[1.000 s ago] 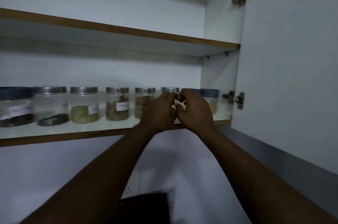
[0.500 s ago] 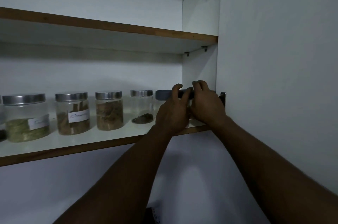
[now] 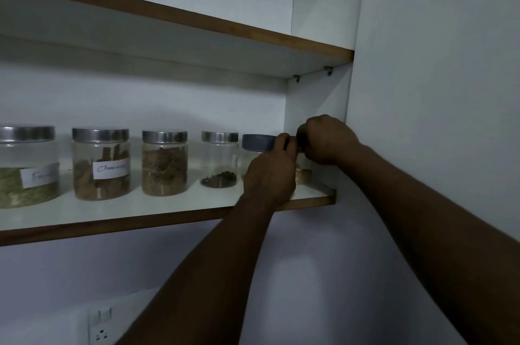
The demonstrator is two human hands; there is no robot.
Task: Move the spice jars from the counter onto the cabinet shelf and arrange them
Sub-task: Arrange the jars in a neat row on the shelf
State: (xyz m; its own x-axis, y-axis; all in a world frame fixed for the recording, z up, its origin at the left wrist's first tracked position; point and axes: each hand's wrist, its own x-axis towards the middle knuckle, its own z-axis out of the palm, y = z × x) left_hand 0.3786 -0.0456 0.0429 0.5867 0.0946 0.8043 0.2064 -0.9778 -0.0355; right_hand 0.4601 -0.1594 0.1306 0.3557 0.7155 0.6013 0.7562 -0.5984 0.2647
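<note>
Working the right end of the shelf (image 3: 168, 212) here. My left hand (image 3: 270, 173) is gripping the blue-lidded jar (image 3: 257, 142) and my right hand (image 3: 327, 142) is curling over the corner jar (image 3: 303, 176) just beside it. I'm guessing that's to snug both against the cabinet wall (image 3: 315, 97). The jars are clear, with tan powder sitting low in the corner one.

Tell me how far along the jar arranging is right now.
Done: four silver-lidded jars stand in a row on the shelf. In hand: the left hand holds the blue-lidded jar, the right hand grips the end jar by the cabinet wall. Left: settling those two; whether more jars wait cannot be seen.
</note>
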